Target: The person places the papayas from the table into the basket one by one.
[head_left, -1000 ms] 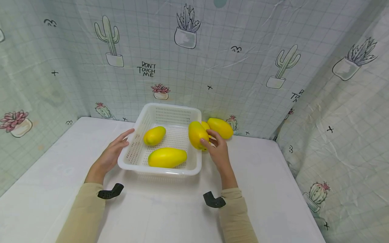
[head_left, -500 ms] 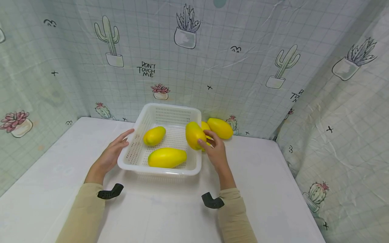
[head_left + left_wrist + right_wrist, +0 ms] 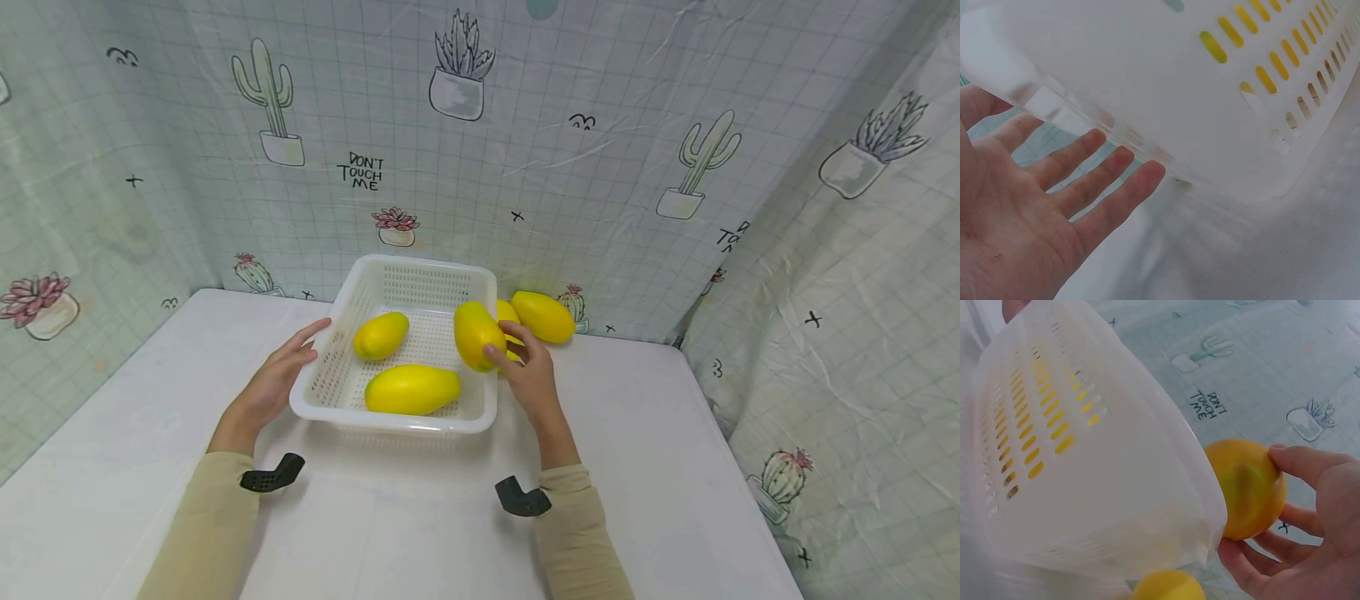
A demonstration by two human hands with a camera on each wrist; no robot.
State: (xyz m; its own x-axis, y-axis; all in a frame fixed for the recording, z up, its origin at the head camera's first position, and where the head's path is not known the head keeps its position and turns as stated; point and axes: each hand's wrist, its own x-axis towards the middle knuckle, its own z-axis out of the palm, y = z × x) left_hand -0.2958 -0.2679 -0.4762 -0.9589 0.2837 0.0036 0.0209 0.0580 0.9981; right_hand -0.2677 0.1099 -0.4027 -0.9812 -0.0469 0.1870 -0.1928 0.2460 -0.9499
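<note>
In the head view, my right hand (image 3: 534, 379) pinches a yellow mango (image 3: 476, 333) between thumb and fingers, over the right rim of a white plastic basket (image 3: 405, 424). The right wrist view shows this held mango (image 3: 1247, 487) just past the basket's rim. Two other yellow mangoes lie inside the basket, a smaller mango (image 3: 381, 336) at the left and a longer mango (image 3: 412, 389) near the front. My left hand (image 3: 272, 383) touches the basket's left side with fairly straight fingers. From the left wrist, its fingertips (image 3: 1154, 172) appear along the basket's edge.
Right of the basket, a large yellow mango (image 3: 543, 317) lies by the back curtain, and another mango (image 3: 507, 312) is partly hidden behind the held one. A cactus-print curtain (image 3: 615, 183) encloses the white table (image 3: 420, 517) at the back and sides.
My right hand has moved slightly left with the mango, bringing it further over the basket's inside. The left hand and basket have stayed in place.
</note>
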